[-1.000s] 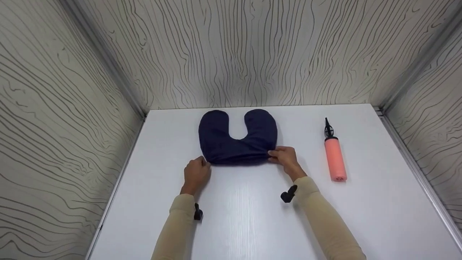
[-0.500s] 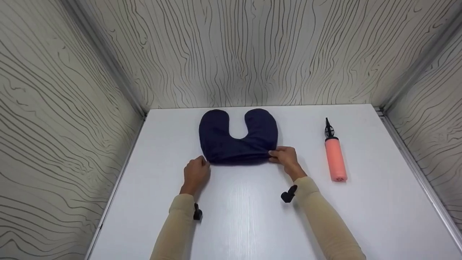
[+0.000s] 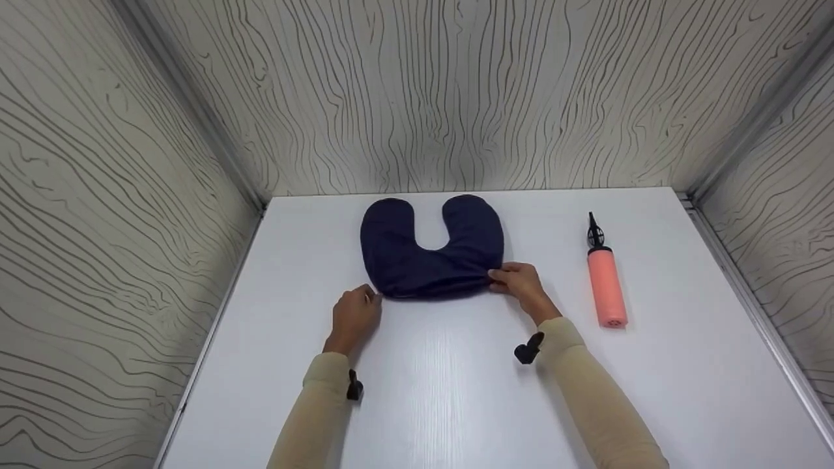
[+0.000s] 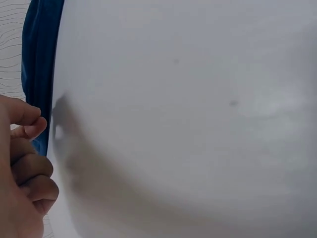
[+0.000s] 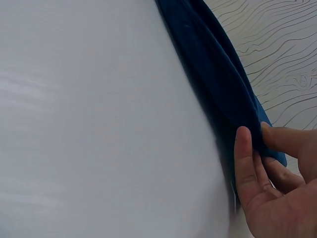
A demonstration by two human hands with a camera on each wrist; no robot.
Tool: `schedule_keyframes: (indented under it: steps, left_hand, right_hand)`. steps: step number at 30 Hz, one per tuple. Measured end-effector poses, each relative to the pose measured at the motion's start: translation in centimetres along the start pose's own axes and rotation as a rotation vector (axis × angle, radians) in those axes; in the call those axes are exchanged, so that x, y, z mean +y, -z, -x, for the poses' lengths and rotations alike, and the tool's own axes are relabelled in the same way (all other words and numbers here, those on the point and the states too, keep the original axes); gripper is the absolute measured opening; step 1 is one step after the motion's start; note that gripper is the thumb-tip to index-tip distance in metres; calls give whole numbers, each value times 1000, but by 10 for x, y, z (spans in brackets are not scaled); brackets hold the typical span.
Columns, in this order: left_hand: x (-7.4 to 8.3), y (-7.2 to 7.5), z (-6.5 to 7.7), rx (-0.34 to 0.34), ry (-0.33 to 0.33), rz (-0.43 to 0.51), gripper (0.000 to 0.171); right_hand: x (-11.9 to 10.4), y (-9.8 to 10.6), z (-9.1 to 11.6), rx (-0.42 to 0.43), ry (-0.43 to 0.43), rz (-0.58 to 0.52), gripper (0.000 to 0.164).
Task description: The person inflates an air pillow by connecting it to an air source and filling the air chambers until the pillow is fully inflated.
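Observation:
A dark navy U-shaped neck pillow (image 3: 397, 264) lies flat on the white table, its two arms pointing away from me. My left hand (image 3: 355, 319) is at its near left corner, thumb and index finger pinching the fabric and the other fingers curled, as the left wrist view shows. At the near right corner, my right hand (image 3: 519, 284) pinches the edge between thumb and fingers. In the right wrist view a fold runs along the near edge of the pillow (image 5: 213, 69), with the right fingers (image 5: 244, 163) on the table side of it.
A coral-coloured hand pump (image 3: 606, 286) with a black nozzle lies to the right of the pillow. Wood-patterned panels (image 3: 423, 98) stand behind the table and at both sides. The white table top (image 3: 430, 391) extends toward me between the forearms.
My right hand has shifted slightly to the right, and the pillow's near right corner has moved with it. The left hand stays at the near left corner. The pump lies as before.

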State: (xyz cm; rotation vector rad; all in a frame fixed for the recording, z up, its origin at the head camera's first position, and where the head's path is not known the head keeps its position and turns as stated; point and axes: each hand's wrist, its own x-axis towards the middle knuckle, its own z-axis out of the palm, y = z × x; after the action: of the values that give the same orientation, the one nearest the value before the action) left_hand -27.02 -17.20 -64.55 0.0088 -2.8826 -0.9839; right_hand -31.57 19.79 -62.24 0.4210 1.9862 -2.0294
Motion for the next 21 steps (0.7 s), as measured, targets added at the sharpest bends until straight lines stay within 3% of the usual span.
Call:
schedule_keyframes:
  steps: [9,12,18,21]
  left_hand:
    - [4,1,3,6,56,16,27]
    - [8,1,2,25,9,19,24]
    - [23,3,-1,59,-141,21,11]
    - [33,3,-3,62,-201,23,8]
  right_hand:
    - [-1,4,1,-24,-4,21,37]
    - [-1,4,3,-23,6,12,36]
    - [-1,2,11,-17,-20,3,51]
    - [1,1,13,-9,-24,-1,46]
